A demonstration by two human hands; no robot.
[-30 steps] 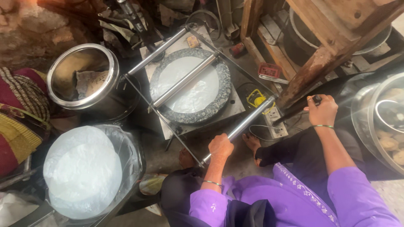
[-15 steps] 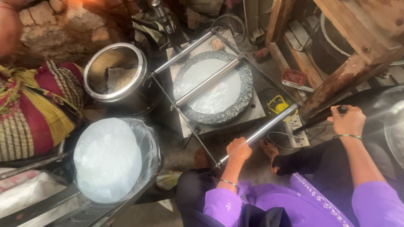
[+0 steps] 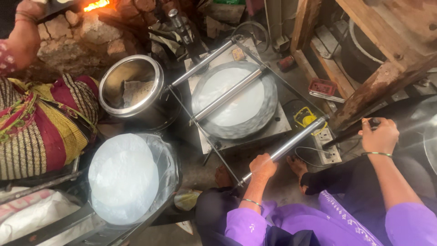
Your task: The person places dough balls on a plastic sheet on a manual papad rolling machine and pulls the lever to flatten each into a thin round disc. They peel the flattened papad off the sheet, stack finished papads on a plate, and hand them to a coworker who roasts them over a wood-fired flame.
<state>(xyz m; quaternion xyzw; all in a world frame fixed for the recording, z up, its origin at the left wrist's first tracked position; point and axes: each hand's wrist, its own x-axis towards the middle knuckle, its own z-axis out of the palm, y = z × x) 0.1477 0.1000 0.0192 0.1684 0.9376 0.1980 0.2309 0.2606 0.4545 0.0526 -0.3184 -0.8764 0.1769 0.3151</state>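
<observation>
Steel press frame [image 3: 227, 93]: stands on the floor in front of the seated person, its round plate [image 3: 234, 101] covered by a thin white sheet [image 3: 230, 95] of dough, with a bar lying across it; if the bar drops skewed, I judge the sheet could tear or crease
Stack of finished sheets [image 3: 123, 177]: white rounds piled in a plastic-lined basin, lower left, well apart from the press; a careless reach across could drag the liner or crumple the top round
Steel pot [image 3: 132, 86]: open, just beside the press on its left, near the frame's thin rod; a swing of the frame could knock it
Long handle [image 3: 291, 143]: shiny tube running from the press toward the person
Left hand [image 3: 261, 166]: fingers clamped round the near end of the long handle; a slip here could let the lever fall hard
Right hand [image 3: 380, 135]: closed round a dark grip [image 3: 353, 130] at the right, above a socket box [image 3: 327, 145] with cord; the bare foot [image 3: 298, 166] just beside that box risks a snag
Fire [image 3: 96, 5]: burning top left by another person's arm, well apart
</observation>
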